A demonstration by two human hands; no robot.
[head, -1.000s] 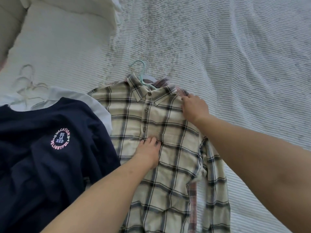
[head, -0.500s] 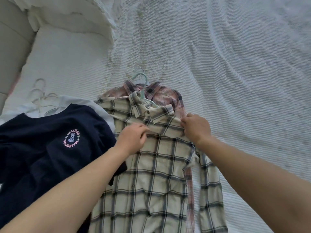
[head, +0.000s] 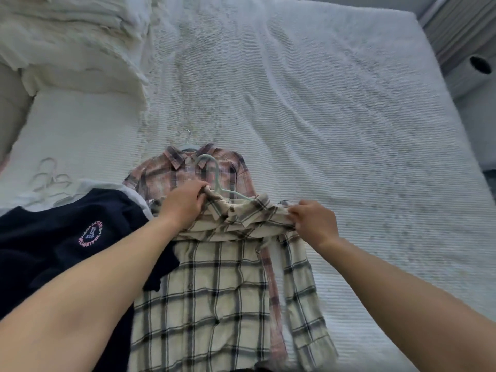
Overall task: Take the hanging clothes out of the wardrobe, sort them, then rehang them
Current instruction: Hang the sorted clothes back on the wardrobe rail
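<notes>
A cream plaid shirt [head: 214,296] lies on the bed, its shoulders bunched up. My left hand [head: 182,205] grips its left shoulder by the collar. My right hand [head: 312,222] pinches its right shoulder. A mint green hanger [head: 214,178] sticks out of its collar. Under it lies a pink plaid shirt [head: 171,173] on a white hanger [head: 185,140]. A navy sweatshirt [head: 61,237] with a round pink logo lies to the left, over white garments.
The white ribbed bedspread [head: 322,116] stretches far and to the right. White pillows [head: 67,44] are piled at the top left. White hanger hooks [head: 49,175] lie left of the shirts. A grey curtain [head: 461,28] hangs beyond the bed's right edge.
Both hands went from lying flat on the cream shirt to gripping its shoulders. The shirt slid toward me, and its top bunched. The pink shirt beneath came into view.
</notes>
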